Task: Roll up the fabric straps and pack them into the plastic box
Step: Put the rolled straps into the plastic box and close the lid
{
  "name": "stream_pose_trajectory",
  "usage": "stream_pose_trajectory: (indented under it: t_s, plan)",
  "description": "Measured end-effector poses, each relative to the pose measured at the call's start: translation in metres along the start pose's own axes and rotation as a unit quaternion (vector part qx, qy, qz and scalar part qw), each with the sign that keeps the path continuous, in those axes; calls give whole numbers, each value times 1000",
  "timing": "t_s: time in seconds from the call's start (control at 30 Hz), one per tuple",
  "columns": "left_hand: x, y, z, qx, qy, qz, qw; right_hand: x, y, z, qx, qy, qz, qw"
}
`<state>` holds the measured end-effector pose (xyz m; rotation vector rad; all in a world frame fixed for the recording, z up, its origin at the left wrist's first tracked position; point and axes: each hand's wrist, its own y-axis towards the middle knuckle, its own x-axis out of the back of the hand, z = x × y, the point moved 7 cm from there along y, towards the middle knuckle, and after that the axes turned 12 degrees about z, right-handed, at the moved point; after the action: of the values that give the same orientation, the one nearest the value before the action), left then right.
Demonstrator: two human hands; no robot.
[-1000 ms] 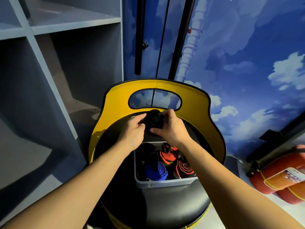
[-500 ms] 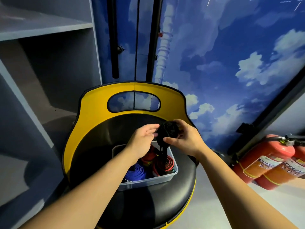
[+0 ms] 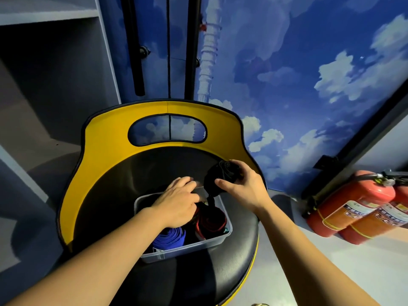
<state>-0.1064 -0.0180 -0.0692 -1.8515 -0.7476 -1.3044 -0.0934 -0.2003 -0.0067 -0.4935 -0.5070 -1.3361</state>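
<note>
**Rolling the last black strap above a packed box**

Filling the backdrop, a blue sky mural point(image 3: 298, 74) covers the wall, with grey shelving point(image 3: 50, 85) to the left and two red fire extinguishers point(image 3: 353, 208) lying on the floor to the right. A yellow-backed chair point(image 3: 106, 155) with a black seat carries a clear plastic box point(image 3: 183, 250) near the seat's middle. Inside the box, a blue rolled strap point(image 3: 169, 238) lies at the near left corner and a red-and-black roll point(image 3: 212, 221) toward the right wall. The left hand point(image 3: 176, 204) hovers over the box, fingers relaxed and extended, grasping nothing. The right hand point(image 3: 242, 186) grasps a rolled black strap point(image 3: 220, 177) above the box's far right corner, its loose tail hanging down into the box.
</note>
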Motion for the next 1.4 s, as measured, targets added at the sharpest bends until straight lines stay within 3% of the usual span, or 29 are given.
stream_pose_trajectory:
  t_s: [0.23,0.43,0.57,1.03,1.4]
  plan:
    - [-7,8,12,-15,5,69,997,-10,-1,-8,-15,7,19,1000]
    - [-9,3,14,-22,7,86,996,-14,-4,-13,-23,-1,21,1000]
    - [2,0,13,-36,10,59,998,-16,-7,-14,-20,1,32,999]
    - [1,-9,19,-11,-85,56,995,-27,-5,-18,16,-53,88,995]
    - [-8,-2,14,2,-62,120,991,-20,-5,-27,-18,-1,70,997]
